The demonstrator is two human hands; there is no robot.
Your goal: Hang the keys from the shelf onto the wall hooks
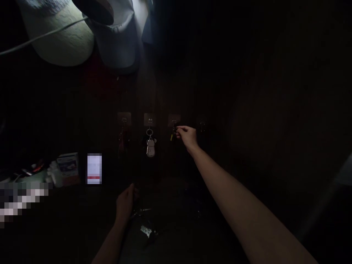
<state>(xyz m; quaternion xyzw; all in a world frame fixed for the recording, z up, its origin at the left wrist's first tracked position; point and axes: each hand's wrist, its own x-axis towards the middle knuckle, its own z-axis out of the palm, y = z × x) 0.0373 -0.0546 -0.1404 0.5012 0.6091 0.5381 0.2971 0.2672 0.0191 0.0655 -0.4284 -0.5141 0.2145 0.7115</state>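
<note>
In a very dark room, my right hand (187,136) reaches up to a row of small wall hooks, its fingers pinched on a key bunch (173,131) hanging from the third hook (174,119). A ring with a pale key fob (150,146) hangs from the middle hook (150,119). Another dim bunch (122,141) hangs on the left hook. My left hand (125,204) is lower, fingers curled around something dark that I cannot make out, with metal bits (140,211) beside it.
Two caps (63,36) hang at the upper left, crossed by a white cable. A small box (68,168), a white bottle (55,175) and a lit card (94,168) sit on a shelf at the left. A fourth hook (202,126) shows faintly.
</note>
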